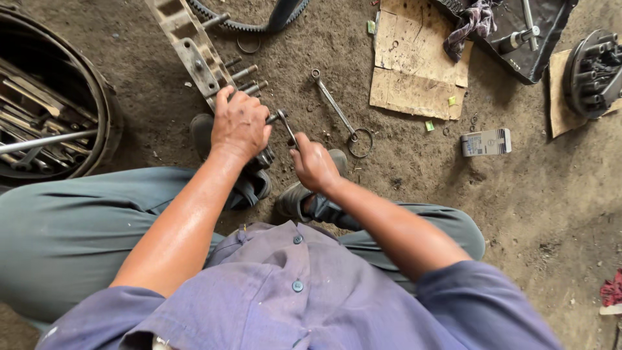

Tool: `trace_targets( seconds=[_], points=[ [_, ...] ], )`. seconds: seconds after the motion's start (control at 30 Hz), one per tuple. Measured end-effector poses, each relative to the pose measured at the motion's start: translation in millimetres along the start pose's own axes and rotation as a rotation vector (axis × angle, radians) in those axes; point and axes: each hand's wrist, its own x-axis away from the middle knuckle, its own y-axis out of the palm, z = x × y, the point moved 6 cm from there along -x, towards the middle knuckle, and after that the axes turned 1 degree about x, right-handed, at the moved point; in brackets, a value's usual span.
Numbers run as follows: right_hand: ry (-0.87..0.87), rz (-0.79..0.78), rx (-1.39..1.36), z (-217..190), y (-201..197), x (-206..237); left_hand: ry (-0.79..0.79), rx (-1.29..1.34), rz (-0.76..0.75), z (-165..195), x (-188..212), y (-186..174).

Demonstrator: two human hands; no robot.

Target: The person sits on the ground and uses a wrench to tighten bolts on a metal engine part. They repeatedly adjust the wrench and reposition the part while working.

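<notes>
A long grimy metal bracket (188, 45) with several bolts sticking out of its right side lies on the dirt floor, running from top centre down toward me. My left hand (238, 124) presses down on its near end, fingers curled over the bolts. My right hand (312, 162) grips the handle of a small wrench (285, 124) whose head sits on a bolt right next to my left hand. A second, longer combination wrench (337, 110) lies loose on the ground just beyond my right hand.
A round metal tub (97, 97) full of tools sits at the left. A toothed belt (259, 23) lies at top centre, cardboard (414, 65) and a black tray (531, 45) with a rag at top right, a small box (486, 141) at right.
</notes>
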Motion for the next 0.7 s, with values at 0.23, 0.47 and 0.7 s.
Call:
trace_targets(
  seconds=[0.23,0.47,0.7],
  points=[
    [0.107,0.115,-0.149,19.2,28.8,-18.5,0.002,-0.136,-0.101,11.4,-14.2,-5.7],
    [0.291,-0.117,-0.196,45.4,30.9,15.4,-0.046,-0.147,-0.158,3.5,-6.7,-11.6],
    [0.321,-0.242,-0.024,-14.8,-60.5,30.2,-0.075,-0.168,-0.142,-6.8,0.5,-4.1]
  ],
)
